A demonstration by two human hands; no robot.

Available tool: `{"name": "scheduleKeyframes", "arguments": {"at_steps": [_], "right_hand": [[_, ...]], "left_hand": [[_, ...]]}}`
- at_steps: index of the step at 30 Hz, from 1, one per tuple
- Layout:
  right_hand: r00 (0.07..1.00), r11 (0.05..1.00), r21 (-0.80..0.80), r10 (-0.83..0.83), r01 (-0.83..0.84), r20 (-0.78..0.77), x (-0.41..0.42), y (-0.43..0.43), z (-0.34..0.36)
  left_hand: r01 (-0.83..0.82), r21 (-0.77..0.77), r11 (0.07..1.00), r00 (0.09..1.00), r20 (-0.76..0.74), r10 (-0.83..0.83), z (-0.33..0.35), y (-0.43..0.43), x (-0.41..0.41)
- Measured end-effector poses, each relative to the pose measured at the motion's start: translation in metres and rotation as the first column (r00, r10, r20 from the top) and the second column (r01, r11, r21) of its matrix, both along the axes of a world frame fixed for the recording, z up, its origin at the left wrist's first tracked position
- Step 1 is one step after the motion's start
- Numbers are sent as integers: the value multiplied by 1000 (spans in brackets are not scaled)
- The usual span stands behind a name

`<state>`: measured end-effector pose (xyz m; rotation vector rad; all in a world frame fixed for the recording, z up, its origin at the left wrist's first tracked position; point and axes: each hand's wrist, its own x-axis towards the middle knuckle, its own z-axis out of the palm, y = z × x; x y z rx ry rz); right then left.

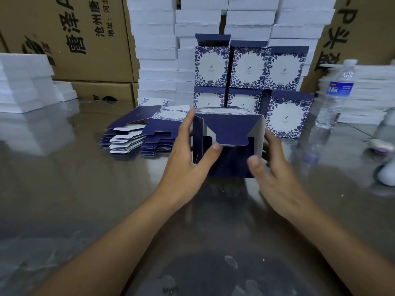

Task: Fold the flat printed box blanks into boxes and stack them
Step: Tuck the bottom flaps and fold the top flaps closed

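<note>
The box (227, 129) stands half-folded on the table (85, 189), near centre, open end facing the viewer, navy flaps partly turned in. It sits between the two hands. The left hand (190, 154) grasps its left wall, fingers running up the outer edge and the thumb pressing the lower corner of the top flap. The right hand (275, 169) grasps the right wall, fingers behind it and the thumb at the front against the dark lower flap.

Just left of the box lie piles of blanks (136, 135), navy with white tabs. Far behind it stand finished boxes (250, 69) in two tiers, white panels framed with blue leaves; their small print is too small to read. Right of them is a bottle (336, 92) with a blue label, its writing blurred. White stacks (156, 50) rise at the back. The far-left carton (85, 39) is printed sideways with "唐泽", "沧州唐" and "地址:河北".
</note>
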<state>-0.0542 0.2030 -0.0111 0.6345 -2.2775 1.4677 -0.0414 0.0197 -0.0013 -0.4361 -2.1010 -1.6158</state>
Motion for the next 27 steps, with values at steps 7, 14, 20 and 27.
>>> {"name": "scheduleKeyframes", "arguments": {"at_steps": [7, 14, 20, 27], "right_hand": [[989, 976, -183, -132, 119, -59, -2, -3, -1], [992, 977, -190, -111, 98, -58, -5, -5, -1], [941, 956, -55, -293, 288, -167, -10, -1, -2], [809, 808, 233, -425, 542, -407, 1, 2, 7]], "left_hand": [[-28, 174, 984, 1000, 15, 26, 3, 1, 1], [30, 273, 962, 999, -26, -24, 8, 4, 2], [3, 163, 987, 997, -83, 10, 4, 8, 5], [-25, 128, 991, 995, -91, 36, 2, 11, 7]]}}
